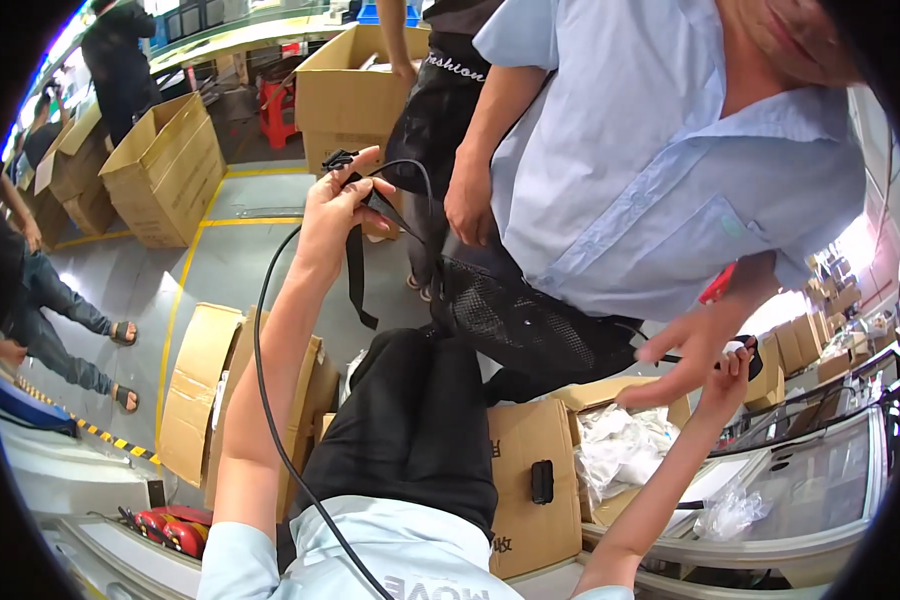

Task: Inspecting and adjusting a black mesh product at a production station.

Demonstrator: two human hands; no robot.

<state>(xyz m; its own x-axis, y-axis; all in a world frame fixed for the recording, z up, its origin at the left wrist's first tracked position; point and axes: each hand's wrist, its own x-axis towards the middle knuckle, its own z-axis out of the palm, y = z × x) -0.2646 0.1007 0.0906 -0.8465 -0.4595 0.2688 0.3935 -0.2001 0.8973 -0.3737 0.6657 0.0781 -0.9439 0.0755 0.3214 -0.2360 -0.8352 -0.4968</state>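
My left hand [342,205] is raised at the left, fingers closed on a black strap [358,275] whose loose end hangs down. A black clip or buckle [340,160] shows at its fingertips. A thin black cable [260,350] curves from near this hand down past my forearm to my shirt. At the right, my right hand [730,378] has its fingers bent round something small; a white bit and a dark part show, but the kind is unclear. A co-worker's hand [695,340] reaches close beside it. Black mesh fabric [530,315] lies between my two hands.
A co-worker in a light blue shirt [650,170] stands close in front. Below is a cardboard box [530,535] with a black handle hole, beside white plastic bags [625,445]. More cartons [165,170] and another person [45,290] are at the left. A glass-topped counter [815,480] stands right.
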